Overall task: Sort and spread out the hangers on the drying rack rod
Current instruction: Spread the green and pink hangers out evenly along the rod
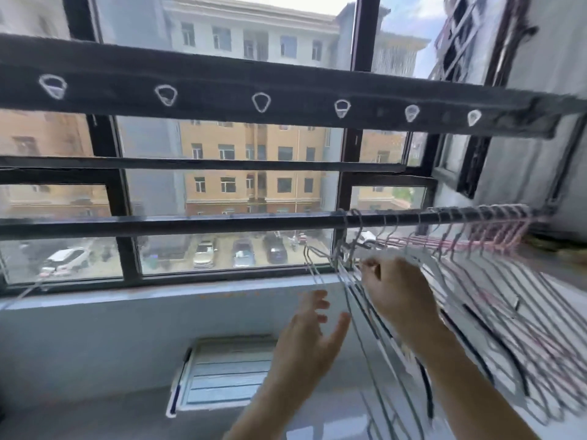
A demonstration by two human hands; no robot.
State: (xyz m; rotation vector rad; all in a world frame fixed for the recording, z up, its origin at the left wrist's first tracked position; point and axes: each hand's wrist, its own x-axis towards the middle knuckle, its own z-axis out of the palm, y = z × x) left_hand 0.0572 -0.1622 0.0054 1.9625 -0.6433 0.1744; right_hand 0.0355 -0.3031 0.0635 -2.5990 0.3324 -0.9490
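We are viewing the hangers (pixel 482 281) hanging bunched along the right end of the rod (pixel 190 224). Our left hand (pixel 313 331) is hovering open, fingers spread, holding nothing. Our right hand (pixel 398 292) is meeting the leftmost hangers; its grip is blurred, so we cannot tell.

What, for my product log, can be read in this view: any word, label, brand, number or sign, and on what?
No text is readable.
Faint orange marks on the wall: too blurred to read.
Plates of the parked cars: too small to read.
Hangers, rod, white floor panel: no lettering shows.
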